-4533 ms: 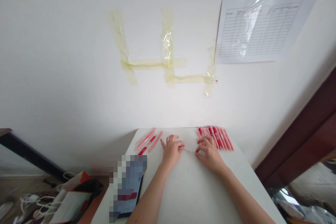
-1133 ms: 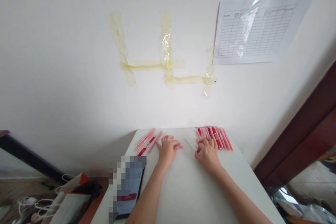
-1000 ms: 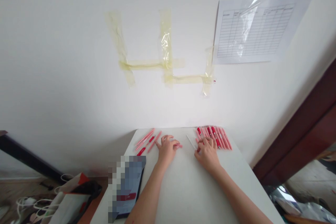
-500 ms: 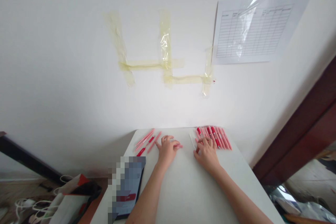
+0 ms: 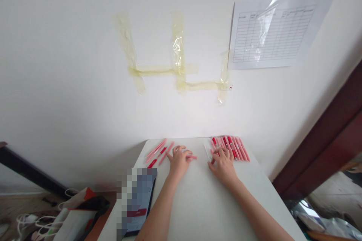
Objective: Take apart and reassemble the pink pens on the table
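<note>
Pink tube (image 5: pixel 193 157) sits, in the head view, between the thumb and fingertips of the left hand (image 5: pixel 181 159), whose other fingers spread loosely over the white surface (image 5: pixel 209 207). By the right hand (image 5: pixel 223 162), thumb and forefinger are close together at the lower end of a thin white stick (image 5: pixel 206 150); whether they grip it cannot be told. Tube and stick are apart, so this pair looks unjoined. Many pink and red pens (image 5: pixel 242 151) lie side by side in a row just beyond the right hand; a few pink pens (image 5: pixel 156 149) and red pieces (image 5: pixel 152 163) lie left of the left hand. Which group is already handled and which is left is unclear. Whether the tube holds anything cannot be seen. On the floor at left, a paper bag (image 5: pixel 75 219) stands open, its contents mostly hidden.
</note>
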Demonstrator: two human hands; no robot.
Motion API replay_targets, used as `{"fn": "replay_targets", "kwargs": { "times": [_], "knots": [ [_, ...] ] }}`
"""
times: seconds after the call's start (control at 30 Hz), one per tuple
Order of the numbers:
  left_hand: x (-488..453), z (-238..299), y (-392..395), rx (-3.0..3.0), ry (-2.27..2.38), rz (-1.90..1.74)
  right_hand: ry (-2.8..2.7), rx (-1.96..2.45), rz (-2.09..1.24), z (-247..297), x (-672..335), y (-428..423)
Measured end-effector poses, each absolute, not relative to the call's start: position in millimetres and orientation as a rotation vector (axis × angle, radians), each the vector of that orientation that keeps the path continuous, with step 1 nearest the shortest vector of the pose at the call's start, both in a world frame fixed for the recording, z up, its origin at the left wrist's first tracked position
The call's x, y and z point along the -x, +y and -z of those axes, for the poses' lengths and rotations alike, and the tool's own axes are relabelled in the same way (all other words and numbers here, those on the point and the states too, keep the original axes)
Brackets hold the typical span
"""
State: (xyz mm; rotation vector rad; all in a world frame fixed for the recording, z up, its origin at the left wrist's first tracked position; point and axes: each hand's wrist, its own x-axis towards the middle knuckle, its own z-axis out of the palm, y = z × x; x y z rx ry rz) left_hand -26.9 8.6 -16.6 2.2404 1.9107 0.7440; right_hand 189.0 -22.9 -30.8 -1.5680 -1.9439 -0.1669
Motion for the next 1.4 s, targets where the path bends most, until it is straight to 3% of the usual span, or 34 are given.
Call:
{"fn": "replay_targets", "kwargs": {
  "times": [0.7,1.4],
  "knots": [
    [29.0,5.3,2.3,-2.399,1.732,-0.779,-2.005,1.261,0.085,34.9,-199.0,-17.1],
    [19.9,-8.7,-7.3,-2.463,1.519,-0.791,-2.099,1.290,0.037,43.6,-177.8,-18.9]
  ]
}}
